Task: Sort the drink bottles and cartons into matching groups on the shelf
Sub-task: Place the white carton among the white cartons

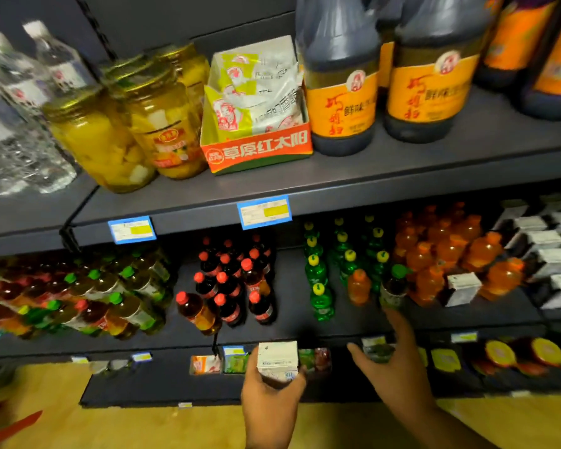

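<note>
the left hand (269,400), low in the middle of the frame, holds a white carton (277,359) upright, its fingers (300,377) curled round the carton's lower sides. the right hand (392,367), lower right of centre, reaches up to the middle shelf (305,322) with fingers (399,322) spread wide and holding nothing. one fingertip lies just below a dark bottle with a green cap (394,288); whether it touches is unclear. that bottle stands between the green bottles with yellow caps (318,273) and the orange bottles (447,254). a lone orange bottle (358,286) stands among the green ones, and a stray white carton (462,288) sits among the orange ones. more cartons (554,264) fill the right edge, and red-capped dark bottles (230,283) stand centre left.
</note>
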Demonstrator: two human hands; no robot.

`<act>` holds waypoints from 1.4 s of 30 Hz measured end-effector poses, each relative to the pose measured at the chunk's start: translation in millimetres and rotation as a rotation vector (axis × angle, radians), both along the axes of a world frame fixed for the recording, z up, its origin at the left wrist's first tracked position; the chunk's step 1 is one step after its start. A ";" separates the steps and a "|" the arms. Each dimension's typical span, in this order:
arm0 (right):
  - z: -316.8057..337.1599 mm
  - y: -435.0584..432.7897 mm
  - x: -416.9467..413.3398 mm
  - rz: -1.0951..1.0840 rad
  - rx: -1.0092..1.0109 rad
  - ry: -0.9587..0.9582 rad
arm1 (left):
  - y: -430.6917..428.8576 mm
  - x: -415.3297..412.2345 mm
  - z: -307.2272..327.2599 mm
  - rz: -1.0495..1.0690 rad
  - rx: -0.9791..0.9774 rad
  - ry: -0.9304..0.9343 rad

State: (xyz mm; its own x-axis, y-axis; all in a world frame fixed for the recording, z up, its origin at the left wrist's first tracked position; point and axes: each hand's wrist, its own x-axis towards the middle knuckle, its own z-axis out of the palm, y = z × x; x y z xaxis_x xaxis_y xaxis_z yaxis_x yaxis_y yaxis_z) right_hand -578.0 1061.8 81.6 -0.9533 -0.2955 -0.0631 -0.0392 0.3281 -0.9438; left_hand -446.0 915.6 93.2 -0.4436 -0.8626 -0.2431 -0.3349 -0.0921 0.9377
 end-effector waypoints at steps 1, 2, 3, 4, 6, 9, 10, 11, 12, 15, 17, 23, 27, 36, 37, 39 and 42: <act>5.0 1.2 -2.9 -0.009 -0.002 0.017 | 2.5 -3.6 1.9 0.011 -0.008 0.004; 7.7 1.7 -3.7 -0.016 -0.011 0.020 | 4.4 -7.0 3.7 0.024 -0.017 0.006; 11.6 2.3 -6.1 -0.018 -0.021 0.019 | 6.6 -14.4 8.6 0.026 -0.027 0.005; 14.2 2.9 -8.8 -0.010 -0.035 0.026 | 8.7 -23.0 14.1 0.014 -0.036 0.010; 17.6 4.3 -11.7 0.027 -0.031 0.039 | 11.7 -39.0 22.2 -0.031 -0.081 0.010; 19.6 5.2 -12.5 0.067 -0.028 0.056 | 17.8 -63.9 36.3 -0.109 -0.159 -0.008; 17.9 5.6 -12.8 0.076 -0.036 0.053 | 21.4 -72.0 39.6 -0.122 -0.173 -0.011; 16.9 5.7 -13.1 0.087 -0.035 0.058 | 25.1 -79.8 42.9 -0.128 -0.183 -0.010; 16.2 5.2 -13.9 0.100 -0.032 0.065 | 28.4 -86.7 45.4 -0.135 -0.193 -0.010; 18.6 5.1 -19.3 0.121 -0.053 0.035 | 41.9 -107.5 54.9 -0.161 -0.219 0.001; 20.5 3.5 -24.6 0.123 -0.075 0.027 | 50.9 -118.5 59.6 -0.172 -0.211 0.021; 26.9 4.0 -42.2 0.040 -0.328 -0.066 | 84.3 -143.0 71.6 -0.233 -0.211 0.030; 28.9 10.8 -53.2 -0.028 -0.357 -0.033 | 105.9 -153.5 74.6 -0.264 -0.231 0.006; 24.8 35.9 -72.1 -0.028 -0.312 -0.065 | 129.3 -170.9 68.9 -0.330 -0.246 -0.044; 20.2 36.6 -74.7 -0.066 -0.286 -0.080 | 128.3 -172.1 68.0 -0.356 -0.212 -0.039; 21.7 39.1 -80.0 -0.106 -0.275 -0.081 | 127.4 -171.9 70.7 -0.432 -0.108 0.018; 24.8 43.0 -87.4 -0.121 -0.189 -0.063 | 114.8 -160.8 76.0 -0.517 0.030 0.112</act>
State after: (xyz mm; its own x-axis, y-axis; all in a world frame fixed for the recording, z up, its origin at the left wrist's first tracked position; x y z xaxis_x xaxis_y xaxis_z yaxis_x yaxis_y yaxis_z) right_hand -665.4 1104.8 106.5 -0.9784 -0.1911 -0.0783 0.0509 0.1444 -0.9882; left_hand -606.8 1030.4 169.1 -0.8338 -0.5179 -0.1911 -0.2419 0.0317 0.9698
